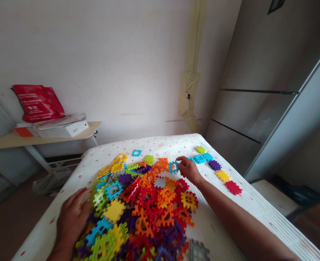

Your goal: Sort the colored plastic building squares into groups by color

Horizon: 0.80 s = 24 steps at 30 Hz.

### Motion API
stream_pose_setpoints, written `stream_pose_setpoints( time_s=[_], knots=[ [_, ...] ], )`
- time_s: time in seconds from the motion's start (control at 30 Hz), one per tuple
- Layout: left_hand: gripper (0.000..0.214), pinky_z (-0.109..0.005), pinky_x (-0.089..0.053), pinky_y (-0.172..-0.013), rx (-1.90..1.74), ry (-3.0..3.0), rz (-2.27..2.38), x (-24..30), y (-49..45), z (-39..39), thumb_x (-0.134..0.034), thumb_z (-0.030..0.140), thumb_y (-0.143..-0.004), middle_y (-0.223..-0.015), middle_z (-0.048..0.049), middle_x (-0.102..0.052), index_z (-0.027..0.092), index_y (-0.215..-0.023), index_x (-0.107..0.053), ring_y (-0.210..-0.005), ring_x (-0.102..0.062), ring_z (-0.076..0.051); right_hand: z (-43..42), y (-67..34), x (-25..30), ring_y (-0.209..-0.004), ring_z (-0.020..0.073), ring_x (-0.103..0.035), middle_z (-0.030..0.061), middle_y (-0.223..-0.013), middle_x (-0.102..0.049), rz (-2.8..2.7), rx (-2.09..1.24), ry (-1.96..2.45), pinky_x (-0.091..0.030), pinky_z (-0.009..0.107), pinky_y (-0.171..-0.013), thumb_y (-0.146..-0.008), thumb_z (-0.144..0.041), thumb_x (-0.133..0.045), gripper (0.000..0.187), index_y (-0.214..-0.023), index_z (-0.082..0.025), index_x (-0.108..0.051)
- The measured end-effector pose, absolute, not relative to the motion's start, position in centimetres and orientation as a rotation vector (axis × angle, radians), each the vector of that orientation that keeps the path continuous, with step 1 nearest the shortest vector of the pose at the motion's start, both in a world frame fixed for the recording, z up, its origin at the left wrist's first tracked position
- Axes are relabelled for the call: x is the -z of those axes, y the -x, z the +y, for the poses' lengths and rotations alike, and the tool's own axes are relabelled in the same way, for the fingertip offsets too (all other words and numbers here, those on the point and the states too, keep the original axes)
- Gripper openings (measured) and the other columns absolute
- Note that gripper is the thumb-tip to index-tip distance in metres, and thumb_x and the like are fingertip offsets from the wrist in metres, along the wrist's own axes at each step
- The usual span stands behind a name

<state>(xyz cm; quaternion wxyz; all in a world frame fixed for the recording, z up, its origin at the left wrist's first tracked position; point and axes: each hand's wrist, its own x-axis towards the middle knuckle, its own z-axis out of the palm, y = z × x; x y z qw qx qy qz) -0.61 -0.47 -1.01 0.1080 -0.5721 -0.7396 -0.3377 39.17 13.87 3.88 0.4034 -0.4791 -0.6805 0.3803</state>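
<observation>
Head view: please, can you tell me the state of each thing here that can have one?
Right hand: touching the cyan piece, grip unclear.
Cyan frame piece: at the edge of the pile, under the right hand.
Left hand: open, against the pile.
Pile of plastic interlocking pieces: loose, heaped on the mattress.
Row of pieces: lying flat, apart from the pile.
Red bag: lying on a white box.

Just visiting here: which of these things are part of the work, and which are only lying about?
Part of the work:
right hand at a teal plastic tile
left hand against the heap of coloured interlocking tiles
the separate tiles, such as the red tile

Lying about:
red bag
white box
wooden shelf
</observation>
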Motion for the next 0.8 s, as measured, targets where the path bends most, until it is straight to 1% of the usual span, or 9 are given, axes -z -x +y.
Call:
stream_pose_setpoints(
  time_s=[0.1,0.23,0.3,0.37,0.43,0.5,0.63,0.7,0.8],
  knots=[
    [0.042,-0.046,-0.040,-0.098,0.984,1.689,-2.178,0.9,0.6,-0.4,-0.033,0.034,-0.080,-0.114,-0.0147,-0.059,0.014,-0.105,-0.061,-0.108,-0.052,-0.029,12.6,-41.8,-3.1,-0.034,0.0090,-0.046,-0.0092,-0.043,-0.051,-1.630,-1.016,1.334,-0.036,0.019,-0.038,-0.077,-0.025,-0.046,0.021,-0.095,-0.016,-0.050],
    [0.047,-0.048,-0.040,-0.098,0.965,1.704,-2.152,0.9,0.7,-0.4,-0.030,0.037,-0.081,-0.113,-0.0174,-0.059,0.011,-0.105,-0.060,-0.107,-0.052,-0.031,10.7,-45.0,-2.1,-0.037,0.0101,-0.050,-0.0070,-0.046,-0.056,-1.595,-0.940,1.505,-0.040,0.020,-0.043,-0.077,-0.024,-0.044,0.020,-0.095,-0.018,-0.049],
    [0.049,-0.048,-0.039,-0.098,0.961,1.709,-2.151,1.0,0.8,-0.4,-0.028,0.039,-0.082,-0.113,-0.0178,-0.059,0.010,-0.106,-0.060,-0.107,-0.052,-0.031,9.9,-46.5,-1.8,-0.039,0.0108,-0.051,-0.0061,-0.048,-0.057,-1.671,-0.784,1.588,-0.040,0.022,-0.046,-0.079,-0.026,-0.044,0.020,-0.096,-0.018,-0.051],
    [0.051,-0.047,-0.039,-0.099,0.948,1.710,-2.162,1.1,0.9,-0.3,-0.026,0.041,-0.082,-0.114,-0.0177,-0.058,0.010,-0.106,-0.059,-0.107,-0.052,-0.031,9.2,-47.9,-1.8,-0.045,0.0117,-0.054,-0.0042,-0.051,-0.058,-1.797,-0.543,1.681,-0.039,0.022,-0.049,-0.079,-0.029,-0.048,0.020,-0.094,-0.018,-0.056],
    [0.053,-0.046,-0.038,-0.099,0.937,1.711,-2.184,1.0,0.9,-0.3,-0.025,0.044,-0.082,-0.115,-0.0172,-0.058,0.011,-0.106,-0.059,-0.108,-0.051,-0.031,8.9,-49.1,-1.9,-0.052,0.0130,-0.056,-0.0016,-0.058,-0.061,-1.895,-0.325,1.753,-0.038,0.023,-0.052,-0.078,-0.031,-0.052,0.019,-0.091,-0.019,-0.060],
    [0.054,-0.045,-0.037,-0.101,0.924,1.709,-2.230,0.8,0.8,-0.4,-0.024,0.045,-0.082,-0.116,-0.0165,-0.058,0.012,-0.107,-0.058,-0.110,-0.051,-0.031,8.7,-49.8,-2.1,-0.061,0.0141,-0.059,0.0012,-0.070,-0.065,-1.964,-0.216,1.728,-0.040,0.024,-0.057,-0.076,-0.032,-0.055,0.020,-0.090,-0.020,-0.062],
    [0.051,-0.044,-0.035,-0.103,0.921,1.662,-2.353,0.5,0.4,-0.5,-0.025,0.045,-0.081,-0.121,-0.0130,-0.055,0.016,-0.110,-0.056,-0.115,-0.049,-0.030,8.8,-49.9,-2.1,-0.076,0.0153,-0.061,0.0051,-0.099,-0.065,-2.088,-0.208,1.561,-0.044,0.025,-0.067,-0.072,-0.032,-0.061,0.032,-0.102,-0.021,-0.062],
    [0.049,-0.044,-0.036,-0.102,0.947,1.649,-2.367,0.5,0.4,-0.5,-0.027,0.045,-0.081,-0.121,-0.0119,-0.055,0.018,-0.110,-0.055,-0.115,-0.049,-0.030,8.7,-49.4,-1.9,-0.080,0.0164,-0.062,0.0054,-0.106,-0.063,-2.117,-0.217,1.594,-0.045,0.025,-0.069,-0.070,-0.033,-0.064,0.039,-0.107,-0.022,-0.061],
    [0.046,-0.046,-0.037,-0.101,0.975,1.655,-2.326,0.9,0.7,-0.4,-0.031,0.045,-0.080,-0.121,-0.0117,-0.056,0.020,-0.108,-0.056,-0.115,-0.050,-0.031,8.5,-48.8,-1.6,-0.086,0.0181,-0.062,0.0059,-0.108,-0.063,-2.123,-0.211,1.677,-0.046,0.026,-0.073,-0.070,-0.031,-0.064,0.041,-0.109,-0.022,-0.060]
  ],
)
